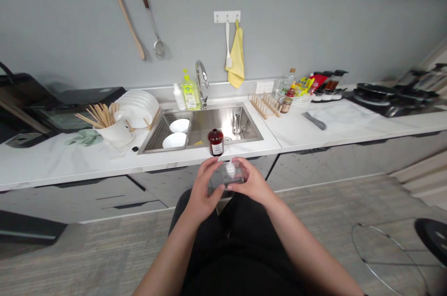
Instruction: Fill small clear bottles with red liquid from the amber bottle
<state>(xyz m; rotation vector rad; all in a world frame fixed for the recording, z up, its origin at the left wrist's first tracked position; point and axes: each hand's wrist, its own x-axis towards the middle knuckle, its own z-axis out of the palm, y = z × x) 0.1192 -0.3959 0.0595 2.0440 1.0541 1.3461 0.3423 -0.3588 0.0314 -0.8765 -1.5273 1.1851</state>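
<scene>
Both my hands are raised in front of me, below the counter edge. My left hand (pixel 204 189) and my right hand (pixel 252 183) together grip a small clear container (pixel 230 177) with a white rounded top, fingers curled round its sides. A brown bottle (pixel 215 142) with a dark cap and white label stands upright on the counter's front edge, just above my hands and in front of the steel sink (pixel 244 135).
Two white bowls (pixel 177 133) lie in the sink's drainer. A plate stack (pixel 138 107) and a chopstick cup (pixel 113 130) stand at left; a soap bottle (pixel 190 93) sits by the tap (pixel 201 82). A wooden rack (pixel 267 106), condiments (pixel 303 88), a grey tool (pixel 314 121) and pans (pixel 391 95) lie right.
</scene>
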